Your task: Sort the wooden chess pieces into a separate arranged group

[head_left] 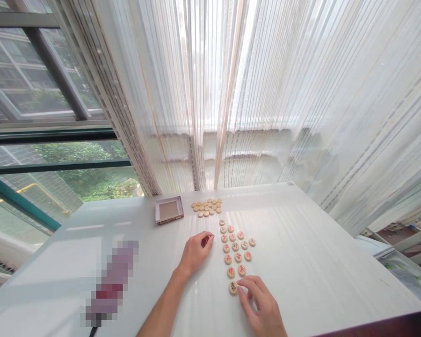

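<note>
At the frame's lower centre, my right hand (264, 306) touched a black-marked game piece (233, 287) on the desk (323, 262), pinching unclear; up and left, my left hand (196, 250) was curled, its grip unclear.

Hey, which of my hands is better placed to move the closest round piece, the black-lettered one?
Probably your right hand: it is right at the edge of that black-lettered piece, while your left hand is farther off, beyond it to the left.
</note>
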`<state>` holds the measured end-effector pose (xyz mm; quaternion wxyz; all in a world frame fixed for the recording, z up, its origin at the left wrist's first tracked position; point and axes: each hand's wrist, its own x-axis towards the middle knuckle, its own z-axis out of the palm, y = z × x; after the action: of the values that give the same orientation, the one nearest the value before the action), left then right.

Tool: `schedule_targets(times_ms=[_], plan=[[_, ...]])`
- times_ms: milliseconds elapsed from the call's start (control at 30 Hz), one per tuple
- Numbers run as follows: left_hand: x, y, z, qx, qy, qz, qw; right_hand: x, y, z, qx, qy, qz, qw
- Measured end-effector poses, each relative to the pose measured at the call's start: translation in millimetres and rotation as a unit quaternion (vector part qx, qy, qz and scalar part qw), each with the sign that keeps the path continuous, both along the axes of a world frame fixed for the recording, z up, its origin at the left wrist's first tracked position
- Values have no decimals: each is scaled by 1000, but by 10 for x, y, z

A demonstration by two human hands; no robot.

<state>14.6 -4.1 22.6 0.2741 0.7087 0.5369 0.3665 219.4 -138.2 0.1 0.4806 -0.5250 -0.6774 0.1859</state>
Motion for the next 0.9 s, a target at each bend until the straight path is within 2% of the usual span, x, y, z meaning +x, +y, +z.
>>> schedule_targets(times_ms=[167,267,367,500,633,767,900], plan=[[2,0,-6,2,2,-2,1000,246,209,332,8,4,-2,1000],[-2,1,-19,4,-1,-2,1000,504,553,517,-9,-5,-15,1000],[-9,4,-32,6,-8,-4,1000,740,1011,587,-45,-10,-26,999],[-18,19,-49,11,-20,-6,1000,866,1605,546,-79,-3,-10,997],[-26,38,-89,17,-29,2,999,770,1995,419,-98,9,18,995],[-51,113,-133,40,-12,13,999,629,2120,239,-99,32,-7,995],[-101,351,-133,92,46,45,994,584,2082,123,-98,44,-20,994]])
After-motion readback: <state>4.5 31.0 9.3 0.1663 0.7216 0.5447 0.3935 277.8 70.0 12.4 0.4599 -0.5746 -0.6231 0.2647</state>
